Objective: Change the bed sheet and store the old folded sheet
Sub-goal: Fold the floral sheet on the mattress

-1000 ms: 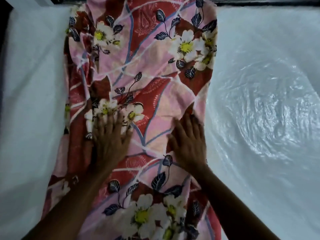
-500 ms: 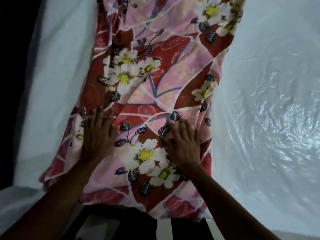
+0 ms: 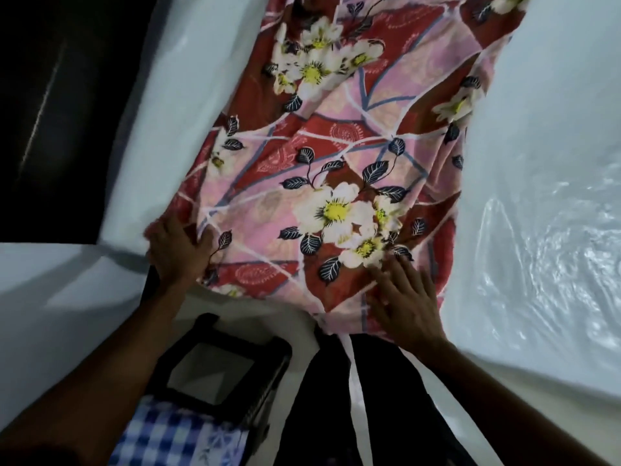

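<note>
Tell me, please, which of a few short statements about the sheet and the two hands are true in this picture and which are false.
1. The right hand lies flat on the floral sheet, fingers straight. True.
2. The sheet on the bed has a blue check pattern. False: it is red and pink with white flowers; a blue-checked cloth shows at the lower left, off the bed.
3. The left hand is at the sheet's left edge, near its closest end. True.
4. The sheet covers the whole mattress. False: it lies as a long strip, with bare mattress on both sides.
</note>
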Demonstrator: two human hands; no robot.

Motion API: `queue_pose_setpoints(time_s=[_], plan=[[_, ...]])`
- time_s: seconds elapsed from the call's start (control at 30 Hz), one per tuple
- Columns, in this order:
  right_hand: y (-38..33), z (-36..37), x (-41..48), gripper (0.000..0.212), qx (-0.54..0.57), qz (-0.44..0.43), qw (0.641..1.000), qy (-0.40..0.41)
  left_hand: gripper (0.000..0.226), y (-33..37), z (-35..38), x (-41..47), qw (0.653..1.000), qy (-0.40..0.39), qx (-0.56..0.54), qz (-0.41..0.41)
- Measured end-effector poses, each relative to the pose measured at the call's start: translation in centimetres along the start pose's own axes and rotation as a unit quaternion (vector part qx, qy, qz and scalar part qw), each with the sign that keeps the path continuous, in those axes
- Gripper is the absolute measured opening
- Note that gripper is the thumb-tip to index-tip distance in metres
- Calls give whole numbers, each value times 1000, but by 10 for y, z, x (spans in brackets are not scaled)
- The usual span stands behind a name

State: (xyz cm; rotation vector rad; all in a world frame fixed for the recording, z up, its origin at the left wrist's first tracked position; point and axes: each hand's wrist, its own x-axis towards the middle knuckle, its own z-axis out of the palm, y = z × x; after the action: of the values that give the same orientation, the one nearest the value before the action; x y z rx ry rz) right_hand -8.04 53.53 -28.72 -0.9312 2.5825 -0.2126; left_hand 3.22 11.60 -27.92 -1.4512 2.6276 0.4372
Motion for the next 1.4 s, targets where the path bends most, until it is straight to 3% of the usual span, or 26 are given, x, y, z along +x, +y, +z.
queue_pose_setpoints(time_s=[0.13,0.23,0.3,0.4,0.5,0.57,0.63,0.7,0.77,0.93,0.97,1.07,1.13,1.23,1.27,1.33,1.4], plan=[[13,-5,-48,53,79,114,990,23,105,-30,-21,1,997,-33,-42,-58],[-10,-7,-57,60,202,268,939,76,113,-33,-30,18,991,-57,-64,-101],[-23,-11,-53,72,260,360,888,117,102,-31,-33,25,989,-66,-81,-103],[-28,-8,-42,88,310,443,826,158,70,-35,-35,30,980,-134,-108,-95],[-28,-4,-35,91,315,487,806,114,46,-35,-42,34,964,-225,-121,-70],[-27,-9,-33,72,346,476,804,88,23,-27,-47,31,949,-275,-139,-65],[-26,-21,-33,37,362,423,826,94,5,-18,-53,28,949,-266,-158,-67],[-24,-33,-36,25,386,365,841,100,7,-19,-58,30,935,-270,-214,-84],[-18,-35,-40,20,436,353,821,105,10,-21,-63,30,892,-324,-293,-113],[-20,-23,-49,41,625,361,691,33,19,-23,-63,16,818,-431,-365,-106],[-27,-21,-49,46,629,359,689,18,21,-21,-63,9,809,-453,-363,-93],[-49,-16,-45,45,605,376,702,13,59,-24,-54,-1,797,-508,-322,-60],[-57,-12,-40,39,586,404,702,19,41,-24,-49,-3,804,-518,-289,-44],[-61,-10,-33,24,564,414,714,-25,20,-22,-47,2,832,-475,-282,-55],[-60,-11,-33,22,566,403,718,-38,14,-22,-48,3,830,-465,-299,-76],[-58,-13,-33,23,583,382,715,-51,29,-27,-48,4,814,-457,-336,-125],[-55,-12,-36,19,637,361,680,-43,21,-32,-50,1,788,-452,-387,-157]])
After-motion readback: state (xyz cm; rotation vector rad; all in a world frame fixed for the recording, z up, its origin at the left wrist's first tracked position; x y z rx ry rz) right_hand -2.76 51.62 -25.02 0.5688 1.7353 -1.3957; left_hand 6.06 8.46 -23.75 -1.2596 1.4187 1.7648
